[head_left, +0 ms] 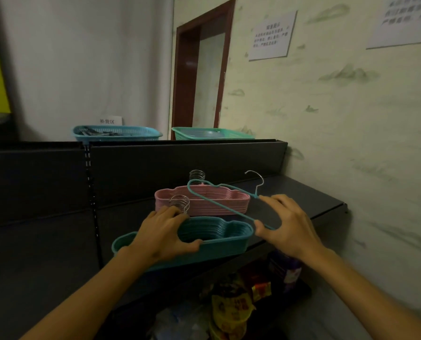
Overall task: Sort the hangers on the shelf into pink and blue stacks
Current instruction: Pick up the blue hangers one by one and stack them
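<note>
Sorting observed at a dark shelf (302, 192), with one blue hanger (219, 204) held above two stacks.

Head view: a single thin teal-blue hanger with a silver wire hook is pinched by the right hand (288, 227), thumb on its lower bar and forefinger near the hook's base; it is held tilted over the pink stack (204, 202). The blue stack (216, 239), neatly nested at the shelf's front edge, is gripped by the left hand (163, 231), thumb curled over its near rim. Coiled silver hooks are seen rising from both stacks.
</note>
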